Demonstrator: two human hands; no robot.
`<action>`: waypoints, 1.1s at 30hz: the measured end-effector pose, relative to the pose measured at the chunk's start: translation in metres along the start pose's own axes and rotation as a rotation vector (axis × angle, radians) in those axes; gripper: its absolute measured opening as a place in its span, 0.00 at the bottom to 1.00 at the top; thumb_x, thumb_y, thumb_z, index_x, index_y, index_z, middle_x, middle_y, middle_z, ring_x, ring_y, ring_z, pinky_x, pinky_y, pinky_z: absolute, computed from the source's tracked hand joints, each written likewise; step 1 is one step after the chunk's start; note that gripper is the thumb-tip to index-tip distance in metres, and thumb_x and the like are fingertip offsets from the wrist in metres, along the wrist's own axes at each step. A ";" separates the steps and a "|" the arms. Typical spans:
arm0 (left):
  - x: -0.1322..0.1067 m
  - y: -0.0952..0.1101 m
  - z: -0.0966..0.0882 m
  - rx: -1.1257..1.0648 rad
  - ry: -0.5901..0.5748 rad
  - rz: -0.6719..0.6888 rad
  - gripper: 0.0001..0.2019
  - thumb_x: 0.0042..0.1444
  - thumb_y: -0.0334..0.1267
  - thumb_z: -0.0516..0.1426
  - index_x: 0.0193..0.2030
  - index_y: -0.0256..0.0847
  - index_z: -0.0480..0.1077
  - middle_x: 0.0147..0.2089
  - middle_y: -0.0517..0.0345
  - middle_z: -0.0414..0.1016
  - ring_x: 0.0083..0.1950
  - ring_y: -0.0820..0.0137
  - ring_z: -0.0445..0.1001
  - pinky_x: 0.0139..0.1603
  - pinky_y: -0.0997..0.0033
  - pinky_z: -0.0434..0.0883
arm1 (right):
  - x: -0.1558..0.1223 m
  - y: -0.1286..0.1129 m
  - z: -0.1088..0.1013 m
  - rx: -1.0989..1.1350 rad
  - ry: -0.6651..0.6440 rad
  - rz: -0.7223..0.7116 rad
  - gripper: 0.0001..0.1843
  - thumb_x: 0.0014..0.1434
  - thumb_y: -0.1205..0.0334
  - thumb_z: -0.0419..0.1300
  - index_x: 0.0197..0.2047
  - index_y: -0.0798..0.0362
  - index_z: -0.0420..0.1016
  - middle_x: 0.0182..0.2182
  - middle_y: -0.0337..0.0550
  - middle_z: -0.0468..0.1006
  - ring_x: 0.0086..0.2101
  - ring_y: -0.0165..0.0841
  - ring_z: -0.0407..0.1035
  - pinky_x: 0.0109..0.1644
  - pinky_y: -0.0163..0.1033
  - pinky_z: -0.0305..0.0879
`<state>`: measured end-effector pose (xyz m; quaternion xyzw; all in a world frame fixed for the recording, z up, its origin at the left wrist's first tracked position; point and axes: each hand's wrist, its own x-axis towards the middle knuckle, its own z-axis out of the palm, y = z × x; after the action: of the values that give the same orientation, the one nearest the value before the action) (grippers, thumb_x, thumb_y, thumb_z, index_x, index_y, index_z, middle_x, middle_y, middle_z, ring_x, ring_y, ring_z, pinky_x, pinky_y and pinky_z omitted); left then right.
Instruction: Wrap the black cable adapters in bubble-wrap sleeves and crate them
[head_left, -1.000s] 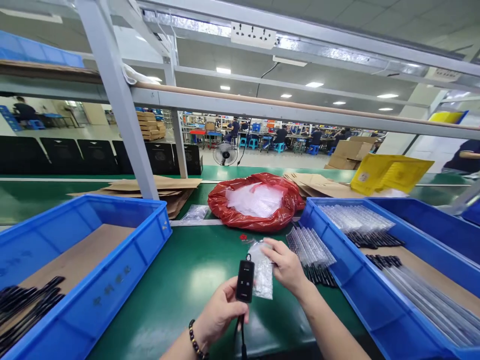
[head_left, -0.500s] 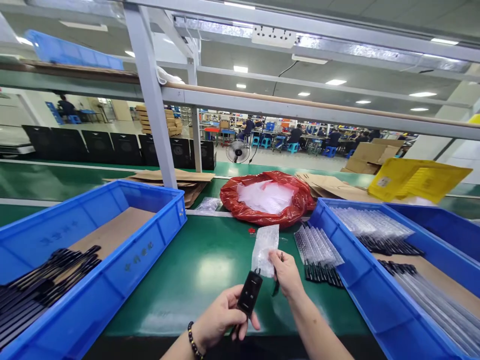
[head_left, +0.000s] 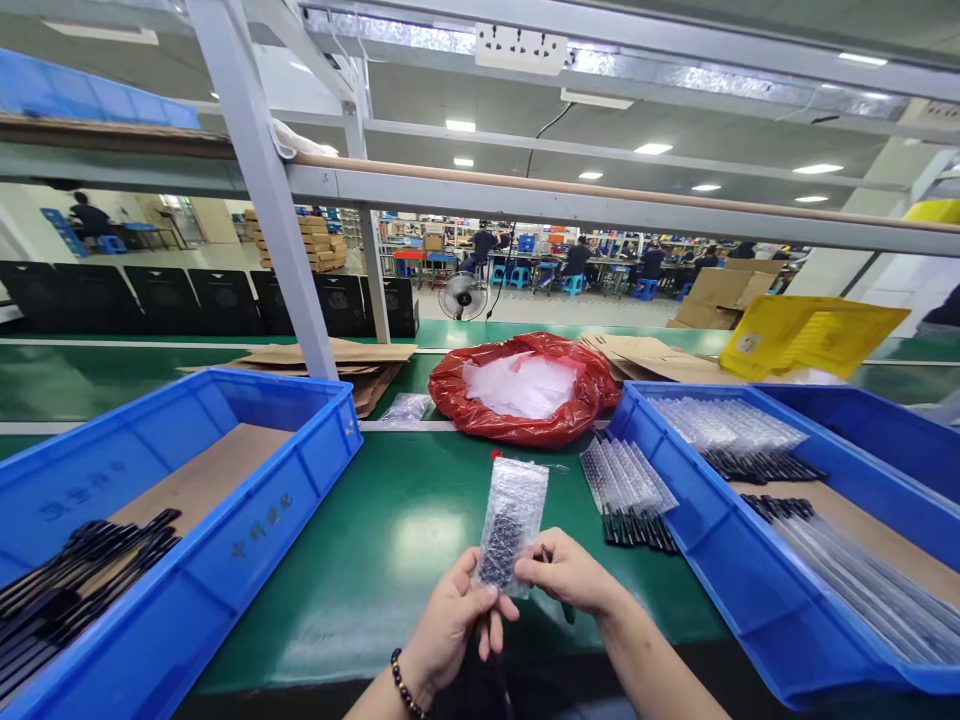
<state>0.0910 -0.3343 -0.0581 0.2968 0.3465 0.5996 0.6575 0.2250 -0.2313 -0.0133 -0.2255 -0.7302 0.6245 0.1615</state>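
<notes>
A black handheld device with a flat face (head_left: 501, 538) sits inside a clear bubble wrap bag (head_left: 523, 487), above the green bench. My left hand (head_left: 463, 605), wearing a beaded bracelet, pinches the lower end of the device, where a dark cord or strap hangs down. On the bag's lower right edge, my right hand (head_left: 568, 572) is closed with thumb and fingers. A thin dark object (head_left: 568, 610) sticks out below the right hand; its kind is unclear. To the right, several bubble-wrapped black pieces (head_left: 628, 490) lie in a row on the bench.
Behind the hands sits a red plastic bag (head_left: 487, 425) of white bubble bags. A blue bin (head_left: 300, 480) of long black parts stands left; another blue bin (head_left: 697, 575) holds wrapped pieces on the right. Cardboard sheets (head_left: 652, 362) and a yellow crate (head_left: 806, 335) are farther back.
The black device, bare in my left hand before, is now inside the bubble wrap bag. My right hand has moved down along the bag. The camera view has shifted slightly.
</notes>
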 end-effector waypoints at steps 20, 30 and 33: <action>-0.004 -0.003 0.005 -0.178 -0.011 -0.005 0.28 0.39 0.44 0.65 0.48 0.37 0.67 0.40 0.48 0.74 0.37 0.64 0.74 0.37 0.68 0.68 | 0.008 -0.002 0.006 -0.015 -0.067 -0.031 0.18 0.51 0.54 0.54 0.16 0.54 0.60 0.13 0.31 0.55 0.17 0.22 0.47 0.21 0.30 0.44; 0.002 -0.003 0.013 -0.111 0.066 -0.044 0.16 0.37 0.37 0.67 0.33 0.33 0.73 0.28 0.54 0.74 0.28 0.73 0.68 0.31 0.76 0.62 | 0.019 0.014 -0.003 -0.110 0.232 -0.107 0.24 0.53 0.44 0.53 0.17 0.55 0.60 0.15 0.33 0.55 0.20 0.24 0.48 0.24 0.31 0.47; 0.002 -0.006 0.014 -0.116 0.085 -0.058 0.15 0.36 0.37 0.67 0.31 0.33 0.73 0.27 0.55 0.74 0.27 0.74 0.68 0.31 0.75 0.62 | 0.021 0.017 -0.003 -0.143 0.264 -0.131 0.25 0.53 0.45 0.53 0.15 0.54 0.57 0.15 0.33 0.53 0.20 0.24 0.47 0.23 0.32 0.46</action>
<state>0.1061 -0.3330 -0.0545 0.2222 0.3473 0.6116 0.6752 0.2114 -0.2158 -0.0309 -0.2684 -0.7583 0.5240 0.2800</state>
